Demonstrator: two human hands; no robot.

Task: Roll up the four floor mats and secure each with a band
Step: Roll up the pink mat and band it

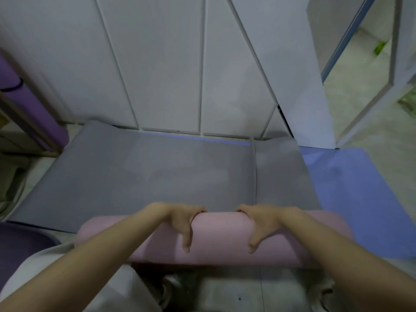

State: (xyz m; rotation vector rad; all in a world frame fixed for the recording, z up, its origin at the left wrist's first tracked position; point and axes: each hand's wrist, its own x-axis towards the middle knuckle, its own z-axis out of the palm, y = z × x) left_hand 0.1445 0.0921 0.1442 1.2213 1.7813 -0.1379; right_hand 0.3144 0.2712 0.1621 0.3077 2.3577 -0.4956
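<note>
**A:** What's at the far left?

**B:** A purple rolled mat (33, 104) leans upright there, with a dark band (13, 86) round it; that one looks finished.

**A:** And the hands?

**B:** Both rest on a pink roll (216, 239) lying crosswise, close to the person. The left hand (182, 224) and right hand (261, 224) sit near each other at the roll's middle, fingers curled over its far side, thumbs pointing back, grasping the roll. Ahead, the grey mat (157, 172) lies flat up to the white cupboard doors (171, 64).

**A:** How should the rolling go?

**B:** I judge that even pressure from both hands, perhaps set wider apart, would keep the ends square and the roll tight.

**A:** Further right?

**B:** A blue mat (351, 190) lies flat, partly under the grey one, not yet rolled.
</note>
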